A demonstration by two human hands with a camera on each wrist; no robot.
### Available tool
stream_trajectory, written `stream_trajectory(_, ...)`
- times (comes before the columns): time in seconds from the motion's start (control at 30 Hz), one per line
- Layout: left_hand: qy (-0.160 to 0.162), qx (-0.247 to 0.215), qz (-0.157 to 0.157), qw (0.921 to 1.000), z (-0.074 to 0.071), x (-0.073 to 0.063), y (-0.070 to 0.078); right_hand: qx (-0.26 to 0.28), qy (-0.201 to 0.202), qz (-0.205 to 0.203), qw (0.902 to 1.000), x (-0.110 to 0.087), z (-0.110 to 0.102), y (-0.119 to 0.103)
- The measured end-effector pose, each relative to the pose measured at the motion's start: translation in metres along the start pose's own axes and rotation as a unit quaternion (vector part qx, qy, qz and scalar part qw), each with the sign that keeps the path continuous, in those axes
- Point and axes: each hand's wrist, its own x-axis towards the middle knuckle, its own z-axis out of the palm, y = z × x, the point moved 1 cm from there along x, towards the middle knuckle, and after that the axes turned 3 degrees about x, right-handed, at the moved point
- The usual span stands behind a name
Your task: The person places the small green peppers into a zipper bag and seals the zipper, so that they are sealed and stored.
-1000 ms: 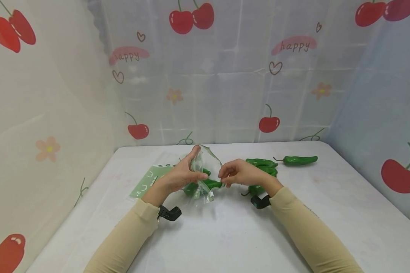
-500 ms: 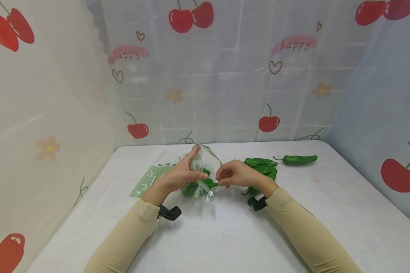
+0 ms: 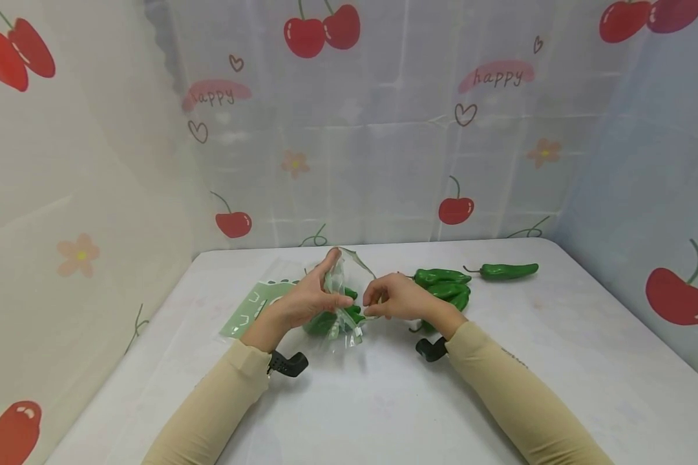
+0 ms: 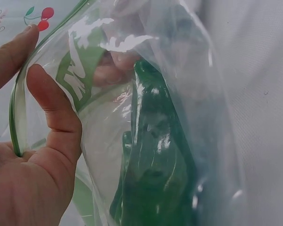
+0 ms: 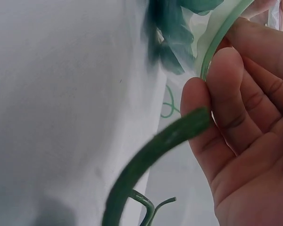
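Several green peppers (image 4: 155,146) lie inside a clear zip bag (image 4: 217,103) with a green-edged mouth. One stem end (image 3: 355,314) shows at the opening in the head view. My left hand (image 3: 308,297) holds the bag's mouth, index finger stretched up and thumb apart along the film; its other fingers are mostly hidden. Opposite it, my right hand (image 3: 398,297) has thumb and fingertips together at the bag's green rim (image 5: 212,52), pinching it. Close to the right wrist camera, a pepper stem (image 5: 155,146) crosses in front of the thumb.
More green peppers (image 3: 444,284) are piled just right of my right hand, partly behind it. A single pepper (image 3: 508,271) lies farther right. Under the left hand is a flat green-and-clear bag (image 3: 250,313). Printed plastic sheets (image 3: 384,161) wall the back and sides.
My right hand has moved slightly left toward the bag's mouth, and the pepper at its fingertips has gone farther into the bag. The left hand keeps its place.
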Motion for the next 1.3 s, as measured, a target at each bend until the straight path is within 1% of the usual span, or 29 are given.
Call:
stream_trajectory(0.17,0.001,-0.005,0.002,1.0000,0.000,-0.001,0.001,0.020,0.003,-0.001,0.9998,-0.003,-0.003,-0.004)
stream_trajectory(0.33,0.002,-0.005,0.001,1.0000,0.001,-0.002,0.002,0.041,-0.012,-0.005,0.9991,-0.006,-0.010,-0.003)
stream_trajectory(0.47,0.005,-0.004,-0.001,1.0000,0.001,-0.002,0.001,0.049,-0.019,0.002,0.9986,-0.009,-0.018,0.002)
stream_trajectory(0.63,0.005,-0.006,-0.002,1.0000,0.000,-0.001,0.001,0.055,-0.007,0.025,0.9981,-0.014,-0.031,0.009)
stream_trajectory(0.73,0.004,-0.009,-0.001,1.0000,-0.001,-0.001,0.002,0.056,0.003,0.031,0.9979,-0.017,-0.039,0.013)
stream_trajectory(1.0,-0.004,-0.019,0.003,0.9998,-0.002,-0.001,0.000,0.068,0.024,0.034,0.9968,-0.026,-0.057,0.025)
stream_trajectory(1.3,-0.005,-0.024,0.007,0.9997,-0.003,-0.003,0.000,0.049,0.032,0.033,0.9978,-0.036,-0.070,0.046)
